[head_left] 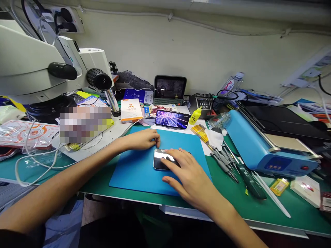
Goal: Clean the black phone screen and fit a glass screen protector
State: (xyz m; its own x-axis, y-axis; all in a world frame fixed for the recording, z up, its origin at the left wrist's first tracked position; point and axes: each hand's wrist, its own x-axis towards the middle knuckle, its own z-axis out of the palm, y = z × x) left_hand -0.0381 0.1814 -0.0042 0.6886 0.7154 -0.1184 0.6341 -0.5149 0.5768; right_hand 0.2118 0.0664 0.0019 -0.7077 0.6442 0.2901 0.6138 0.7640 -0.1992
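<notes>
A smartphone (158,161) with a dark, glossy face lies flat on the blue mat (129,172). My right hand (190,172) is over it with fingers apart, and the fingertips rest on its screen. The hand covers the phone's right part. Just beyond the phone's upper left edge, my left hand (144,139) rests on the mat with its fingers curled in; nothing shows in them. Behind the mat, a second phone (172,119) leans on its long side, its screen lit with a purple pattern.
A microscope (31,65) overhangs the left side, with a white cable (38,165) below. Screwdrivers (223,162) and a green-handled tool (250,181) lie right of the mat, before a blue machine (258,148). A yellow bottle (196,115) and a tablet-like screen (170,88) stand behind.
</notes>
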